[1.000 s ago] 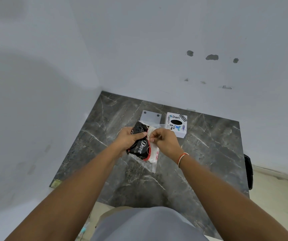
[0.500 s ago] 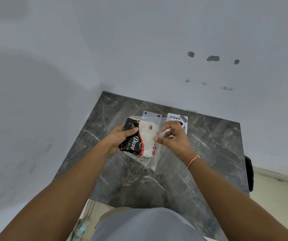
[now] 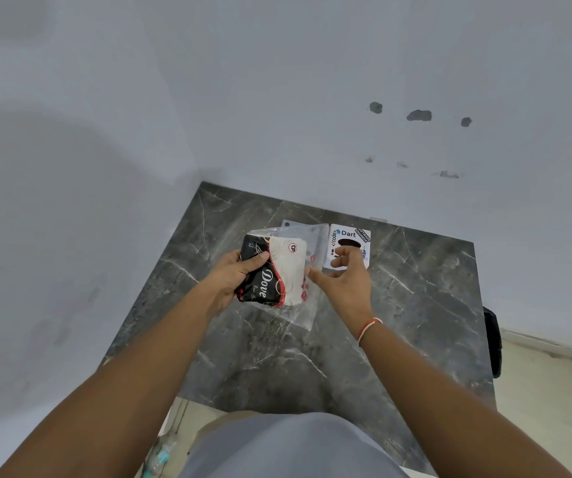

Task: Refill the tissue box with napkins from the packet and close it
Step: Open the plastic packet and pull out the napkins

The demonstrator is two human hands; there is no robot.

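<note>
My left hand [image 3: 234, 277] grips a clear plastic napkin packet [image 3: 286, 270] by its black and red printed side, above the dark marble table [image 3: 398, 322]. White napkins show inside the packet. My right hand [image 3: 343, 277] hovers just right of the packet with fingers spread; whether the thumb touches the plastic edge I cannot tell. Behind that hand stands the white tissue box [image 3: 348, 236] with stickers and a dark oval slot on top, partly hidden by the fingers. A flat white lid panel [image 3: 289, 224] lies behind the packet.
The table sits in a corner, with white walls at the back and left. A dark object [image 3: 493, 343] hangs off the table's right edge. My grey-clad lap [image 3: 288, 446] fills the bottom of the view.
My right hand has let go of the packet's top and moved right, fingers spreading. The left hand has lifted the packet and turned it more upright.
</note>
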